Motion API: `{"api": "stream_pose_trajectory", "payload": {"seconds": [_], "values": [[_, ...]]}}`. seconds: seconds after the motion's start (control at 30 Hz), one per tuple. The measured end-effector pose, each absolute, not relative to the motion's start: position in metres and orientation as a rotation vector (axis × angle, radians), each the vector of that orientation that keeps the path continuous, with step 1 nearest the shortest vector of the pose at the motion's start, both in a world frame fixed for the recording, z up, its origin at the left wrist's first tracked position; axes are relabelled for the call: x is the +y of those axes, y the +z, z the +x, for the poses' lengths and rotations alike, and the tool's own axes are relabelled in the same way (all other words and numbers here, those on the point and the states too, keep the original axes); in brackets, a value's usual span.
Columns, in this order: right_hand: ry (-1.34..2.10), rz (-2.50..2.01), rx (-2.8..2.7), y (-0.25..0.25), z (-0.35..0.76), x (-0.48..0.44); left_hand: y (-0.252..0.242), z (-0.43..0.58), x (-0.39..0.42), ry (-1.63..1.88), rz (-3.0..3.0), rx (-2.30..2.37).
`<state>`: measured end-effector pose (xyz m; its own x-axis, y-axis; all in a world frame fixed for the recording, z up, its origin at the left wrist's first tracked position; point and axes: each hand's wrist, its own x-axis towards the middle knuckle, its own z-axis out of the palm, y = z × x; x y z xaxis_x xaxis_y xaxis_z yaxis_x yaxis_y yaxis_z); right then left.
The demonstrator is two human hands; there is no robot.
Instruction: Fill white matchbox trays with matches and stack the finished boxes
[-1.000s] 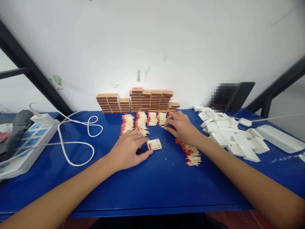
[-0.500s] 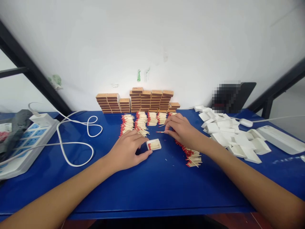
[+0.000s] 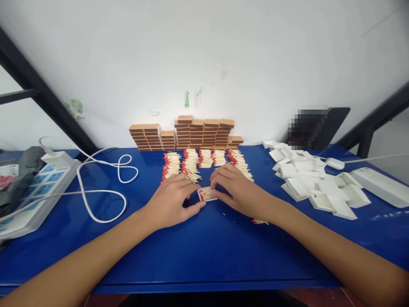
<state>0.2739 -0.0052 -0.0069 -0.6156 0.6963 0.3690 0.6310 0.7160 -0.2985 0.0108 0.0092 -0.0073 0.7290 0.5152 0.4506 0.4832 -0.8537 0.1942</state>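
A small white matchbox tray (image 3: 206,194) holding red-tipped matches lies on the blue table (image 3: 204,251). My left hand (image 3: 171,200) rests against the tray's left side, thumb and fingers curled around it. My right hand (image 3: 234,189) covers the tray's right end, fingertips pinched on it; whether a match is between them is hidden. Rows of loose matches (image 3: 191,164) lie just beyond both hands, and another line of matches (image 3: 239,164) runs under my right wrist.
Stacks of brown matchboxes (image 3: 188,134) stand against the white wall. A heap of white empty trays (image 3: 313,181) lies at the right, with a white device (image 3: 378,185) beyond it. A power strip (image 3: 35,192) and looped white cable (image 3: 102,187) occupy the left.
My right hand left the match row at the back, carried a match leftward and came down onto the tray. My left hand stayed on the tray.
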Motion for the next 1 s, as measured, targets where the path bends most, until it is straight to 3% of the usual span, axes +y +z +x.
{"api": "stream_pose_trajectory", "payload": {"seconds": [1.0], "values": [[0.344,-0.975,-2.375,-0.011,0.267,-0.006,-0.008,0.012,0.008,0.724,2.839,0.842]]}}
